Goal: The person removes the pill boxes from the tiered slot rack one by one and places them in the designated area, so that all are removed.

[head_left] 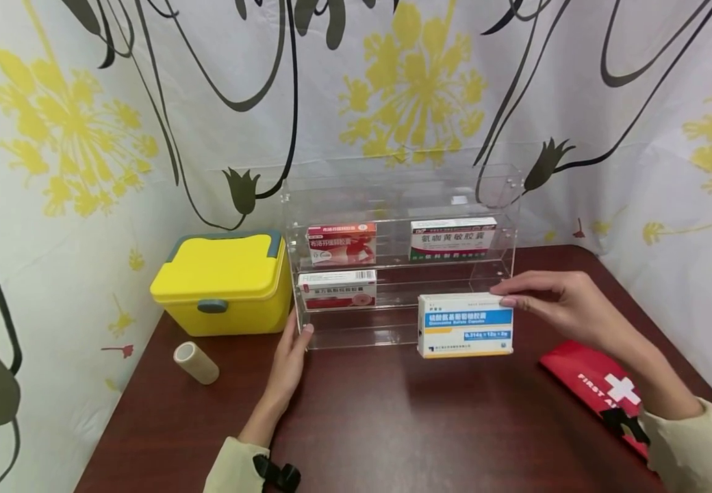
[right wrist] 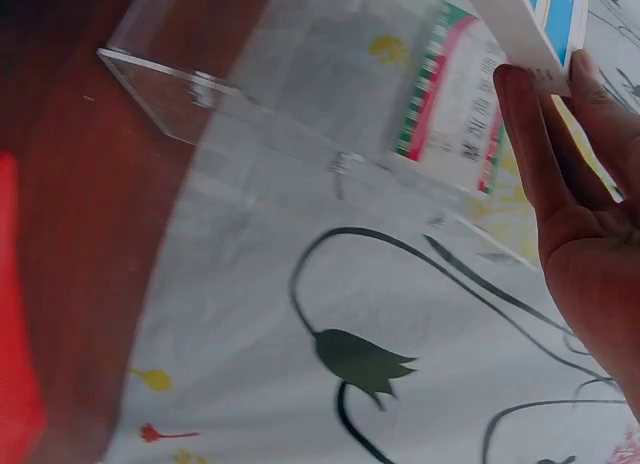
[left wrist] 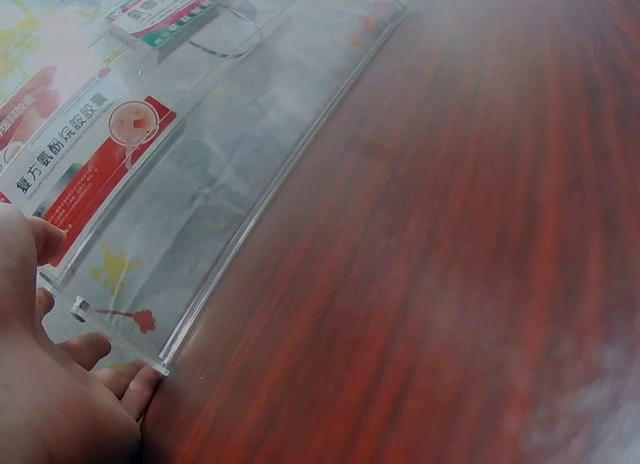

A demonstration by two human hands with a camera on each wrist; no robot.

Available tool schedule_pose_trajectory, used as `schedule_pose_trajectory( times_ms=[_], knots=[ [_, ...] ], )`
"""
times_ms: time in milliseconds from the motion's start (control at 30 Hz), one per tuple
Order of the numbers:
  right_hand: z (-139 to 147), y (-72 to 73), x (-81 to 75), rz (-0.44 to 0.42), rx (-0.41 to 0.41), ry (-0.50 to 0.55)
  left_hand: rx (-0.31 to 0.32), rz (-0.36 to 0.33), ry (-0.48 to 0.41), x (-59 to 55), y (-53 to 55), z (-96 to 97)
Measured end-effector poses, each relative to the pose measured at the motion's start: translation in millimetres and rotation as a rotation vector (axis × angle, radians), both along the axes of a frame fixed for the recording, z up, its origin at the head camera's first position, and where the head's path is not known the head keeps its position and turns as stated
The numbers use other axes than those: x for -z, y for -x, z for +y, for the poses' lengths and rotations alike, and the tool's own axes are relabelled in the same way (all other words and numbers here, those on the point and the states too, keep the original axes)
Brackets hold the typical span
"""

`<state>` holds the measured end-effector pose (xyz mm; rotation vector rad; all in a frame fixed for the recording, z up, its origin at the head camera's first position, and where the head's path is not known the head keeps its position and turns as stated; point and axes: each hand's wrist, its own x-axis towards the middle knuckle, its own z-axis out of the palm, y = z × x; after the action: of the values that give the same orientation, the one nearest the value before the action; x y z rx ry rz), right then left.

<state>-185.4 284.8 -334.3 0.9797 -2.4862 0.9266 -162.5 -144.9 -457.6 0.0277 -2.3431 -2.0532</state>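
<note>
My right hand (head_left: pixel 568 301) pinches a white, blue and yellow medicine box (head_left: pixel 465 327) by its upper right corner, thumb in front. The box is held upright before the lower right part of a clear acrylic display rack (head_left: pixel 396 335). In the right wrist view, the thumb and fingers pinch one end of that box (right wrist: pixel 535 34). My left hand (head_left: pixel 288 363) grips the rack's lower left side; in the left wrist view its fingers bend round the clear edge. On the rack stand a red-orange medicine box (head_left: pixel 342 244), a green-and-white one (head_left: pixel 452 239) and, lower left, a red-and-white one (head_left: pixel 337 289).
Left of the rack sits a yellow lidded case (head_left: pixel 223 284) with a grey latch. A beige roll (head_left: pixel 196 363) lies in front of it. On the right, a red first aid pouch (head_left: pixel 590 383) lies partly under my right forearm. Patterned cloth (head_left: pixel 356 89) hangs behind the brown table (head_left: pixel 356 424).
</note>
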Motion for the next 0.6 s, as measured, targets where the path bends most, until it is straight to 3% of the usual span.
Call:
schedule_pose_trajectory(
  times_ms=[333,600],
  knots=[
    [5,-10.7,43.4,-0.240,0.012,0.002,0.000,0.009,-0.004,-1.0,-0.1,0.0],
    [7,-9.9,70.4,-0.346,0.032,-0.056,0.000,0.015,-0.003,-0.5,-0.5,0.0]
  ],
)
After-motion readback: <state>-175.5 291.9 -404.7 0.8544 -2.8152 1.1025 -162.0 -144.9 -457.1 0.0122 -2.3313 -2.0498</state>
